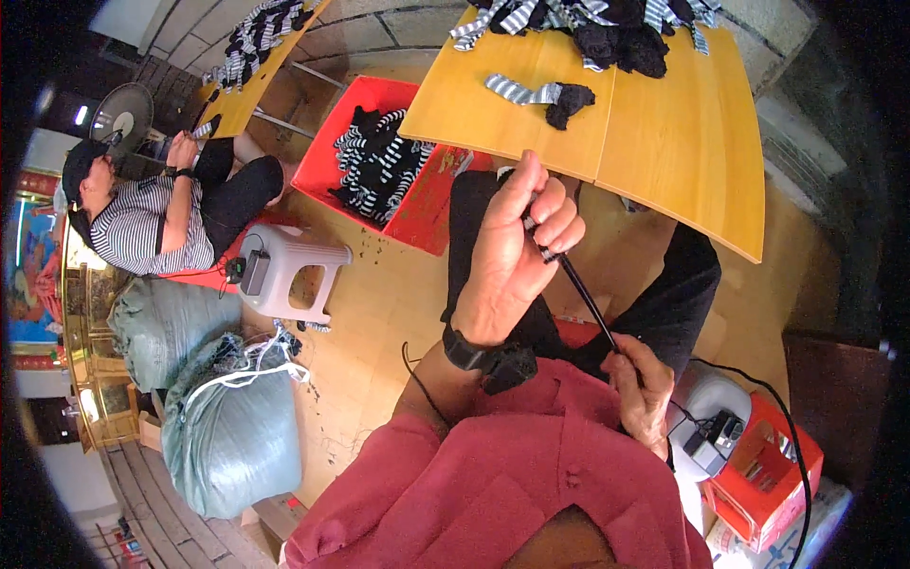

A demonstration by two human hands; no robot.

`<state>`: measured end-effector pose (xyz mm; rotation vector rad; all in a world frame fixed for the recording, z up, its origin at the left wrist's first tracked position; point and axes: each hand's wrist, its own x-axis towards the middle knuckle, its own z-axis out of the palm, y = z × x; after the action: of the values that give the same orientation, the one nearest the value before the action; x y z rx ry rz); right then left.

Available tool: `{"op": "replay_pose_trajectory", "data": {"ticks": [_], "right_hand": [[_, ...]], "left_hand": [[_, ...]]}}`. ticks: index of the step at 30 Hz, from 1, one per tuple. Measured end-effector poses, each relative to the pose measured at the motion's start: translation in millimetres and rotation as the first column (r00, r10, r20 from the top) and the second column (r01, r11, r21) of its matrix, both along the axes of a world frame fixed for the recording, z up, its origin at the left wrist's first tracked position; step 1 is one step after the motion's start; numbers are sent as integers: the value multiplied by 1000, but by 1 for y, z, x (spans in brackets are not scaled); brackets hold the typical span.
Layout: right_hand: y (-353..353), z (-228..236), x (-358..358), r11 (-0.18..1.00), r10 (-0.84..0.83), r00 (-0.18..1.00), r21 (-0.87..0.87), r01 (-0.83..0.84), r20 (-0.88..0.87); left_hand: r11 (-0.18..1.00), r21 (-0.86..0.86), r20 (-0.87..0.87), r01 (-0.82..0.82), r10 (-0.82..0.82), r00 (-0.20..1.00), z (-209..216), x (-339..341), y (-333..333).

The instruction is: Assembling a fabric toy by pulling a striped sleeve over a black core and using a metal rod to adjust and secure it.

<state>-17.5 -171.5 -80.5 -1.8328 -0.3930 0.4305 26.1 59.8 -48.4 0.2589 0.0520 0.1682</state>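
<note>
My left hand (512, 237) is raised in front of the table edge, fingers curled round a small black-and-white striped knit piece (547, 252). A thin, straight black rod (586, 296) runs from that piece down to my right hand (642, 384). The fingers of my right hand are closed round the rod's lower end, close to my lap. How the knit piece sits on the rod is mostly hidden by my left fingers. On the wooden table (682, 142) ahead lies one grey-striped knit piece (526, 91) with a bunched black end.
Striped and black knit pieces (626, 43) are heaped at the table's far side. A red box (327, 142) of striped pieces stands left of the table. Farther left, a person (161, 209) sits near a grey stool (294, 270) and stuffed sacks (232, 427). A red crate (758, 484) stands right.
</note>
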Motion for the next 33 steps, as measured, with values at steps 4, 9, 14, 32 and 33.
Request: {"op": "replay_pose_trajectory", "data": {"ticks": [4, 9, 14, 32, 33], "right_hand": [[2, 4, -7, 998, 11, 962, -55, 4, 273], [0, 5, -17, 1000, 7, 978, -25, -2, 211], [1, -2, -22, 987, -121, 971, 126, 96, 207], [3, -2, -22, 904, -71, 986, 408, 129, -154], [2, -1, -22, 901, -15, 970, 417, 118, -241]], "left_hand": [[957, 248, 31, -148, 145, 989, 19, -12, -5], [922, 307, 88, -238, 221, 971, 37, -27, -25], [956, 209, 134, -204, 178, 975, 43, -36, -41], [919, 351, 257, -178, 89, 962, 47, -50, -71], [922, 349, 250, -168, 81, 965, 47, -50, -72]]}}
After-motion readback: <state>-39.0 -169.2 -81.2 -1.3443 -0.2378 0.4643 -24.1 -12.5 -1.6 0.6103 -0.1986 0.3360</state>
